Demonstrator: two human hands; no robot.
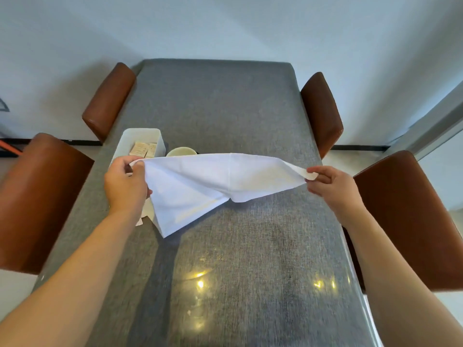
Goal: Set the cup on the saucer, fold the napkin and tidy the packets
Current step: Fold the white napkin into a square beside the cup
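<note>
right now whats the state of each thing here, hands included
napkin: unfolded, held up taut above the table, lower corner hanging
left hand: pinching the napkin's left corner
right hand: pinching the napkin's right corner
white box: open, packets inside
packets: lying in the box
cup: upright behind the napkin, mostly hidden; saucer cannot be seen
table: covered in grey cloth

1. Left hand (pixel 125 182): bare; no ring, glove or watch seen on the parts that show.
2. Right hand (pixel 330 185): bare; no ring, glove or watch seen on the parts that show.
3. Left forearm (pixel 75 271): bare from wrist to frame edge; no sleeve in view.
4. Right forearm (pixel 390 271): bare from wrist to frame edge; no sleeve in view.
5. Rest of body: out of frame; clothing cannot be told.
</note>
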